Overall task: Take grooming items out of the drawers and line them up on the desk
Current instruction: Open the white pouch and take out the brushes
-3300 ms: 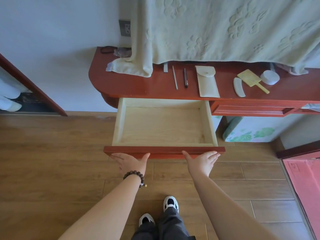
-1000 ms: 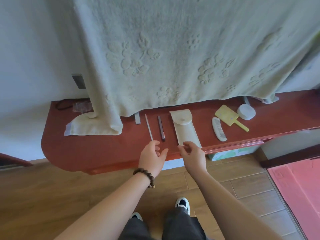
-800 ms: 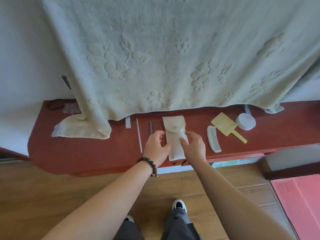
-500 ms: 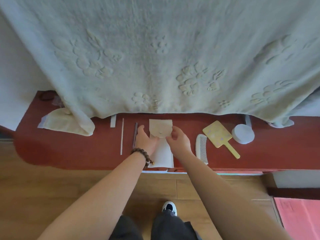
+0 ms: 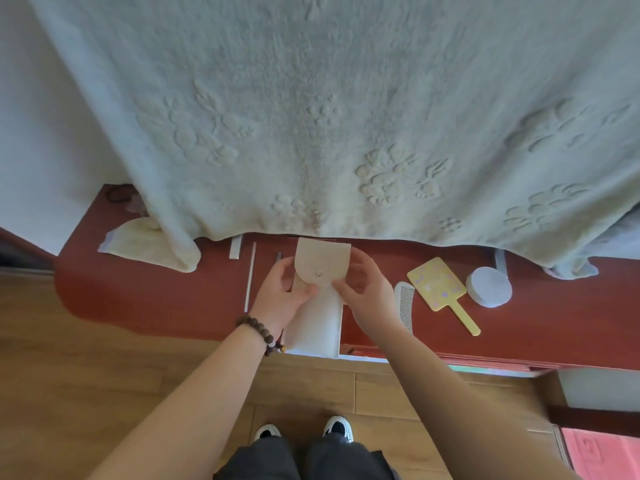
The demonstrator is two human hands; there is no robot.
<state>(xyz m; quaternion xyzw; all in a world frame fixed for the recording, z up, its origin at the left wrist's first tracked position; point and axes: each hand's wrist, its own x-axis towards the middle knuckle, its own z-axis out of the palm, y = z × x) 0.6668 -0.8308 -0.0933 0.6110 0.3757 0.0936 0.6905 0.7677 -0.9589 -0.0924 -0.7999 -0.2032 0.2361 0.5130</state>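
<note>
Pouch (image 5: 317,327): held at frame centre, long axis running top to bottom, flap end toward the top.
Left hand (image 5: 282,294): clamped on its left edge.
Right hand (image 5: 362,289): clamped on its right edge.
Tabletop (image 5: 156,299): beneath.

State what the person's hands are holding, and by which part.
Both hands hold the cream snap-flap pouch near its flap: left hand on its left edge, right hand on its right.
</note>
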